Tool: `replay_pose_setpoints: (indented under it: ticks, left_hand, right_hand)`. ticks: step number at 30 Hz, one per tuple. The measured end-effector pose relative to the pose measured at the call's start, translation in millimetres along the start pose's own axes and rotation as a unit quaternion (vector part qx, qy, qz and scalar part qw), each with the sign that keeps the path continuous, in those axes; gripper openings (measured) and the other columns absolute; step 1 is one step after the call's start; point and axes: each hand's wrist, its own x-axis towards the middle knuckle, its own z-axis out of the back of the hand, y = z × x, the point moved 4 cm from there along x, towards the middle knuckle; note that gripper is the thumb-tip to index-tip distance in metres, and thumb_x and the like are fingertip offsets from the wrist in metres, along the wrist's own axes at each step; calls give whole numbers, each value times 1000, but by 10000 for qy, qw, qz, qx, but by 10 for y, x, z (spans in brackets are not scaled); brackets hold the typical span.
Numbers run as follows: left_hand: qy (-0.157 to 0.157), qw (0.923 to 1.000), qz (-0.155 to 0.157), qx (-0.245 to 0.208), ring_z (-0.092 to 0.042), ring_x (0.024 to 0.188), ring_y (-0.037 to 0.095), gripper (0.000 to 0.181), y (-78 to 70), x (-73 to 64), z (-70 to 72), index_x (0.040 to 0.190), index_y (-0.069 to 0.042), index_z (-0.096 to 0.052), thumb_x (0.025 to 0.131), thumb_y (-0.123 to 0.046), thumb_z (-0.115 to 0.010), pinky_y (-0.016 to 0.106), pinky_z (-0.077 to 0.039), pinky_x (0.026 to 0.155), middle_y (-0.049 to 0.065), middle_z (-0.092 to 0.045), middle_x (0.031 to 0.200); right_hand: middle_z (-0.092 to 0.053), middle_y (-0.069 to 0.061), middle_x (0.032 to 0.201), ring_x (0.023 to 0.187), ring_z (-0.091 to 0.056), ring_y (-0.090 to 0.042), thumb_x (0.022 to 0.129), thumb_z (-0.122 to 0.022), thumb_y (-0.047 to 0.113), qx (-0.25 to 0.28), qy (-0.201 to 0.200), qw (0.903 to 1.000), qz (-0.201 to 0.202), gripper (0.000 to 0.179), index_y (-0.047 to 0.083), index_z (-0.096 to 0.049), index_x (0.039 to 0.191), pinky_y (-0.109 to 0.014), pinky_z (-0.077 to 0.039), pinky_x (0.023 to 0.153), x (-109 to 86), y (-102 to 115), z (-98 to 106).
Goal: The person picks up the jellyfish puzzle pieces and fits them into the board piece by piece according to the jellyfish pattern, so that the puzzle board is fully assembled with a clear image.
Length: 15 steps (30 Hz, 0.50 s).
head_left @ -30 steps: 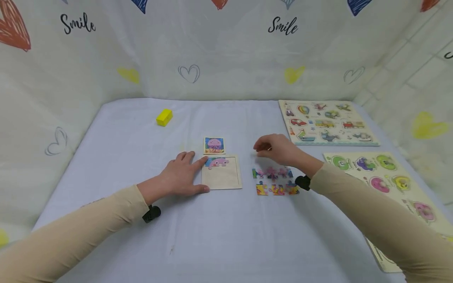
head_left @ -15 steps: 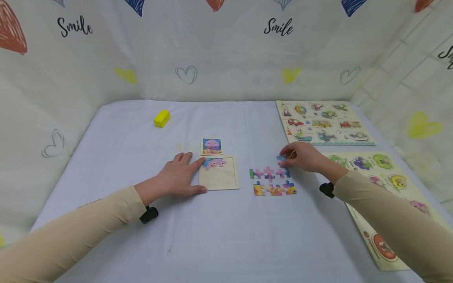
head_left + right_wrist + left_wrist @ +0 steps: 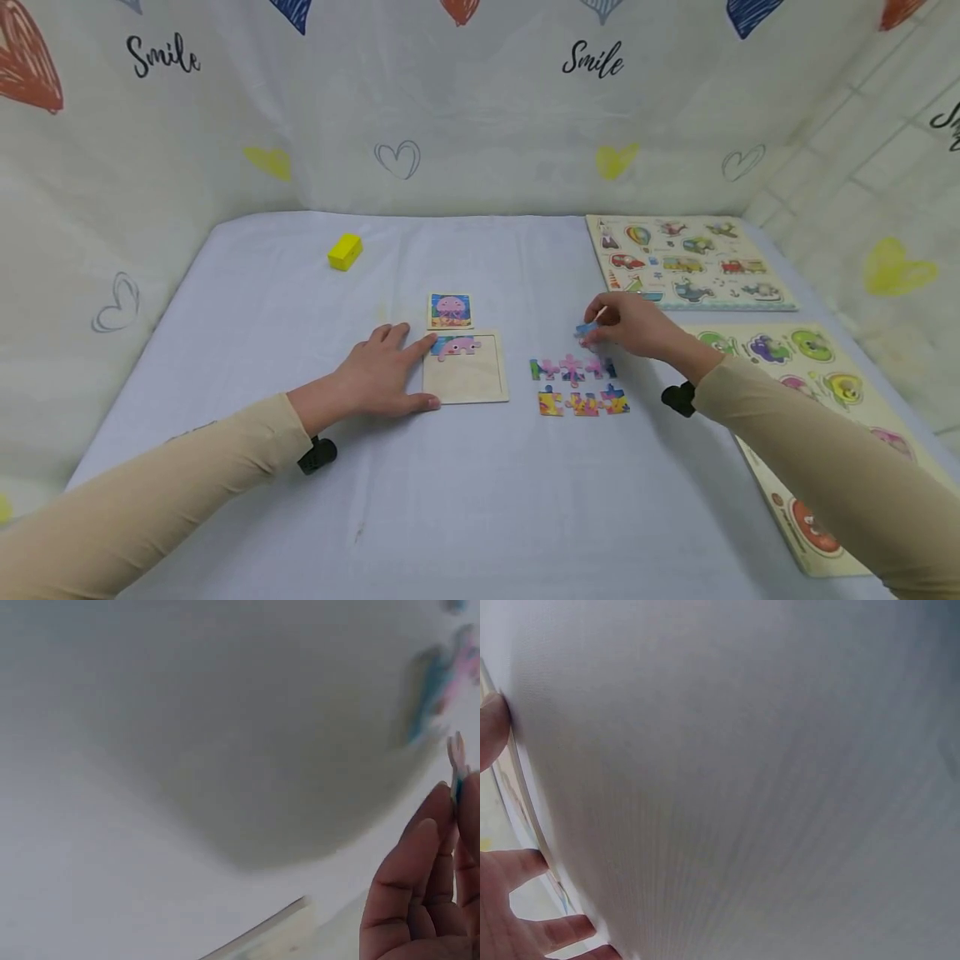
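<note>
My left hand (image 3: 375, 371) rests spread beside the wooden puzzle tray (image 3: 468, 382), index finger and thumb at its left edge. In the left wrist view, fingertips (image 3: 529, 866) touch that edge. Joined pieces of a pink picture (image 3: 456, 346) lie in the tray's upper left. A small square jellyfish picture (image 3: 450, 311) sits just above it. My right hand (image 3: 637, 323) pinches a blue and pink jigsaw piece (image 3: 586, 330) between thumb and fingers, raised over the cloth; the right wrist view shows that piece (image 3: 457, 761) edge-on. Below it lie a row of pink pieces (image 3: 572, 369) and a row of yellow ones (image 3: 584, 403).
A yellow block (image 3: 345, 252) stands at the back left of the white-clothed table (image 3: 420, 492). At the back right lies a vehicle puzzle board (image 3: 693, 262). A fruit puzzle board (image 3: 813, 533) lies along the right side, partly under the right forearm.
My right hand moved right to the upper-right piece and now has it lifted, turned and shifted slightly left. The left hand stays at the tray.
</note>
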Motion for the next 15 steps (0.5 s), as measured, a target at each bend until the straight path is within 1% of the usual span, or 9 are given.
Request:
replay_pose_setpoints:
  ticks: [3,6,9,11,15]
  left_hand:
    - [-5,10000,3,0,-34,144,47,92,7,1,4,161,-15,-34,89,-63,-66,62,-44,108,26,-34,158]
    - [-16,10000,-13,-3,-34,144,47,92,14,2,1,161,-15,-34,89,-63,-66,62,-45,107,26,-35,158]
    - [-16,10000,-35,-6,-35,144,47,92,14,1,-3,161,-15,-35,89,-63,-66,62,-45,107,26,-35,158]
    - [-15,10000,-42,9,-35,144,47,92,12,0,-6,161,-15,-35,89,-64,-66,62,-45,106,26,-35,158]
    - [14,10000,-4,33,-34,145,46,92,14,8,-5,161,-16,-34,89,-65,-65,62,-45,107,26,-34,159]
  right_hand:
    - [-73,-12,99,84,-65,-22,95,-73,17,415,-17,9991,-39,19,6,-69,110,-32,-53,72,93,177,-71]
    - [-74,-9,95,81,-66,-19,95,-74,20,813,170,9965,-110,21,6,-70,109,-29,-55,72,217,368,-217]
    - [-73,-7,90,76,-63,-16,95,-74,22,1057,413,9934,-148,21,6,-71,108,-26,-52,68,335,540,-375]
    - [-73,-6,86,72,-64,-14,95,-74,21,1205,538,9911,-179,20,5,-72,107,-25,-50,65,390,640,-460]
    - [-72,-5,81,68,-65,-11,95,-74,21,1359,688,9879,-301,19,5,-73,105,-23,-47,61,461,788,-568]
